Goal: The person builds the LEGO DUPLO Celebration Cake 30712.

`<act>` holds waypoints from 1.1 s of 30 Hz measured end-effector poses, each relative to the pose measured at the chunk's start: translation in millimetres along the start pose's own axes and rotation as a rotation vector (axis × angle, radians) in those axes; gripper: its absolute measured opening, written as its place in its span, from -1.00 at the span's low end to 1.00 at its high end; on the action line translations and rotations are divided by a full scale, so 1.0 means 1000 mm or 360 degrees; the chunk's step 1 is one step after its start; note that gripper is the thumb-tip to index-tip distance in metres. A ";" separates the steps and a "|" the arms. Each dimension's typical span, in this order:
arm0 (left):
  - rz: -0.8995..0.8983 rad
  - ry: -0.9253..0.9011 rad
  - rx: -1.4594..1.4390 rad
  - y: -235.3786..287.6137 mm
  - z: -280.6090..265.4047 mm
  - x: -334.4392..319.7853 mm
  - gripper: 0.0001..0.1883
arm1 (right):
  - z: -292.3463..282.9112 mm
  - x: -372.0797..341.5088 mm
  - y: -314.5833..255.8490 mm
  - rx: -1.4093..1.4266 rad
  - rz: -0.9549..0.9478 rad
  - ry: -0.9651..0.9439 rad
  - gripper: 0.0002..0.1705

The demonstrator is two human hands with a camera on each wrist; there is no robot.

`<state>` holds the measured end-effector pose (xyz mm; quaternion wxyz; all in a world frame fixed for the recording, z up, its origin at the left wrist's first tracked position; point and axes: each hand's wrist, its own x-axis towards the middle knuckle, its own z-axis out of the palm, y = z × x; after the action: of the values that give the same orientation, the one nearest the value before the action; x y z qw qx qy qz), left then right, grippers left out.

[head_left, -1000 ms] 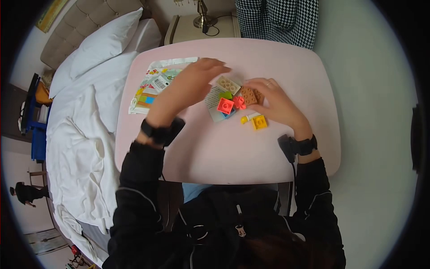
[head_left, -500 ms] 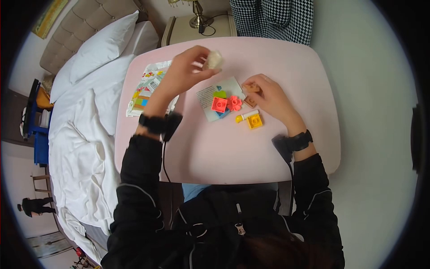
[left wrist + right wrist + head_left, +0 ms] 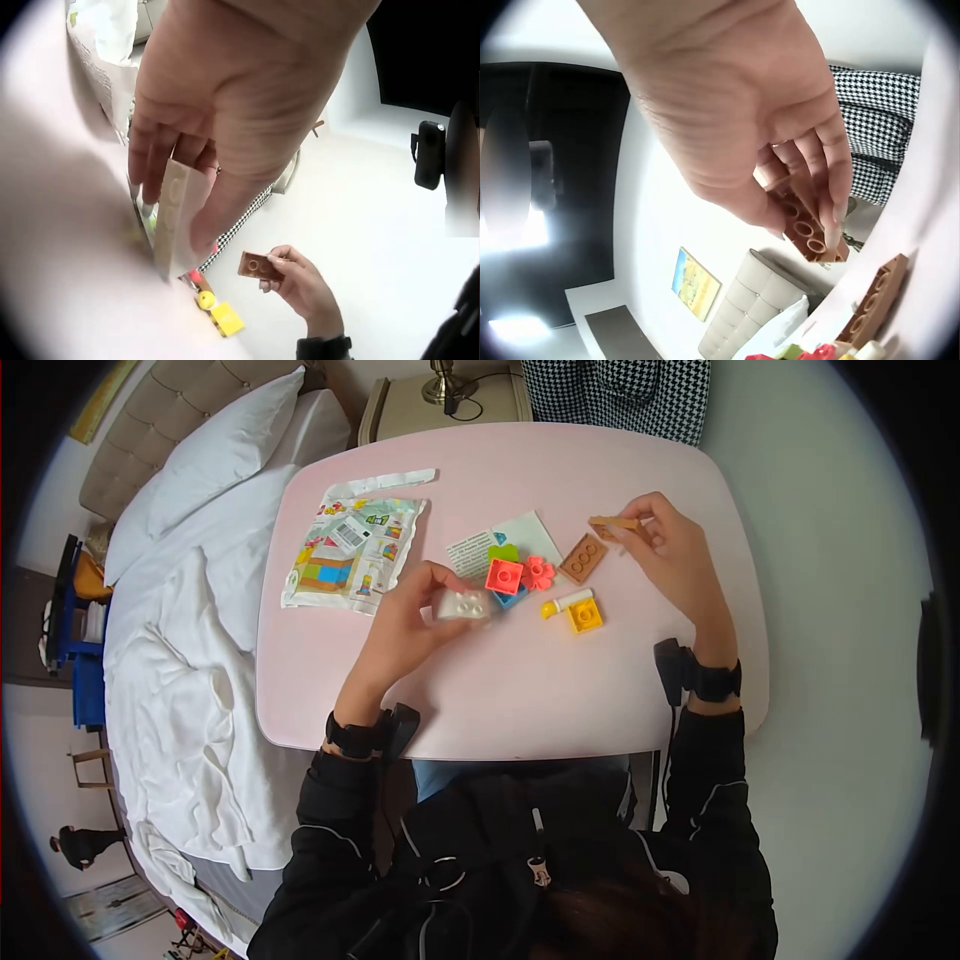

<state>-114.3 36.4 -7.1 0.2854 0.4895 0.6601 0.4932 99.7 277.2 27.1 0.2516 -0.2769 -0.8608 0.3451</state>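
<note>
My left hand [image 3: 403, 628] holds a cream toy brick [image 3: 178, 217] between thumb and fingers, low over the pink table just left of the coloured pieces. Studs show on the brick. On the far right side, my right hand [image 3: 678, 555] pinches a brown brick [image 3: 806, 229], its hollow underside showing in the right wrist view. Another brown brick [image 3: 582, 559] lies on the table, hollow side up. Beside it are a coral flower [image 3: 539, 572], a red brick [image 3: 504, 576], a green piece [image 3: 502, 551] and a partly hidden blue piece [image 3: 511, 599].
A yellow brick [image 3: 585, 615] and a yellow-and-white piece [image 3: 566, 603] lie nearer the body. A printed leaflet [image 3: 540, 533] is under the pieces. At the left rest a printed bag [image 3: 350, 555] and its torn strip [image 3: 380, 482]. A bed [image 3: 170, 660] stands left of the table.
My left hand picked up the cream brick, raised it at the far left, then brought it down nearer the body. The right hand took one brown brick and moved right; the other brown brick stayed behind.
</note>
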 end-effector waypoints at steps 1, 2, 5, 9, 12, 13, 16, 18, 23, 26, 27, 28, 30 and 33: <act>0.0001 0.0000 -0.0009 0.001 -0.001 -0.001 -0.60 | -0.004 -0.004 -0.005 -0.0008 0.0002 -0.0003 -0.81; -0.0002 -0.0045 0.0161 0.003 -0.003 -0.003 -0.61 | -0.006 -0.009 -0.011 0.0051 -0.0131 -0.0137 -0.82; -0.0008 -0.0124 0.0459 0.003 -0.005 -0.004 -0.62 | 0.004 -0.027 -0.028 0.0219 -0.0332 -0.0513 -0.83; 0.0142 -0.0144 0.0680 -0.004 -0.003 0.003 -0.62 | 0.030 -0.040 -0.044 0.0155 -0.0467 -0.0989 -0.82; 0.0301 -0.0180 0.0850 -0.001 -0.001 0.014 -0.62 | 0.050 -0.043 -0.041 0.0047 -0.0486 -0.0924 -0.83; 0.0290 -0.0173 0.0841 -0.002 -0.002 0.019 -0.62 | 0.055 -0.043 -0.038 -0.0046 -0.0543 -0.0830 -0.83; 0.0447 -0.0231 0.0871 -0.008 -0.001 0.035 -0.65 | 0.062 -0.039 -0.035 -0.0361 -0.1066 -0.0553 -0.82; 0.0526 -0.0251 0.0843 -0.012 -0.001 0.044 -0.67 | 0.064 -0.037 -0.029 -0.0460 -0.1134 -0.0587 -0.80; 0.0435 -0.0324 0.0812 -0.010 -0.004 0.050 -0.60 | 0.065 -0.039 -0.028 -0.0565 -0.1115 -0.0604 -0.74; 0.0356 -0.0305 0.0780 -0.002 -0.006 0.051 -0.51 | 0.064 -0.037 -0.028 -0.0558 -0.1117 -0.0656 -0.68; 0.0298 -0.0264 0.0756 0.001 -0.005 0.050 -0.45 | 0.062 -0.037 -0.028 -0.0446 -0.1109 -0.0650 -0.69; 0.0323 -0.0271 0.0745 0.001 -0.003 0.051 -0.45 | 0.059 -0.036 -0.027 -0.0336 -0.1105 -0.0644 -0.69; 0.0463 -0.0155 0.0785 0.000 0.000 0.054 -0.37 | 0.044 -0.025 -0.019 -0.0306 -0.1062 -0.0548 -0.69; 0.0678 -0.0083 0.0880 0.007 0.008 0.063 -0.35 | 0.022 -0.008 -0.004 -0.0495 -0.1012 -0.0308 -0.60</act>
<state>-127.0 97.8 3.5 0.0495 0.6875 0.6442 0.3315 90.9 259.4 14.5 0.2186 0.0037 -0.9658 0.1394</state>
